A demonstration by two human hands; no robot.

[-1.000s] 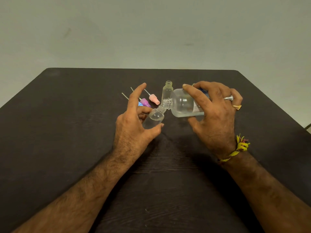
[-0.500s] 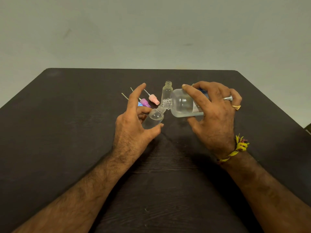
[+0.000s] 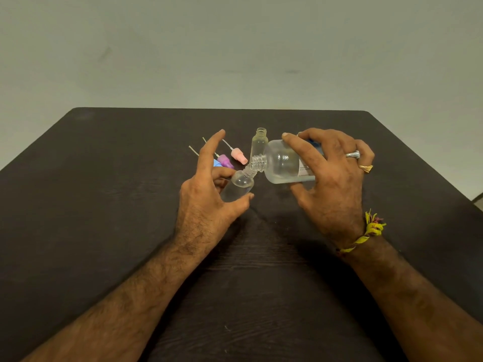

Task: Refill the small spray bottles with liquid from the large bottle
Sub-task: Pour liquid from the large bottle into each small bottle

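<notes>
Head view looks down on a dark table [image 3: 104, 205]. Near its centre the right hand [image 3: 332, 189] has its grip wrapped around the large bottle [image 3: 282, 163], tipped on its side with the threaded neck pointing toward 9 o'clock. That neck meets the mouth of a small spray bottle [image 3: 239, 185], tilted and held in the grip of the left hand [image 3: 206, 202] between thumb and curled fingers, the forefinger stretched out toward 12 o'clock. A second small bottle [image 3: 258, 145] stands upright and uncapped just behind the necks. At 11 o'clock from the left hand lie the pink spray top [image 3: 239, 155], purple spray top [image 3: 225, 161] and a partly hidden blue one [image 3: 216, 163].
</notes>
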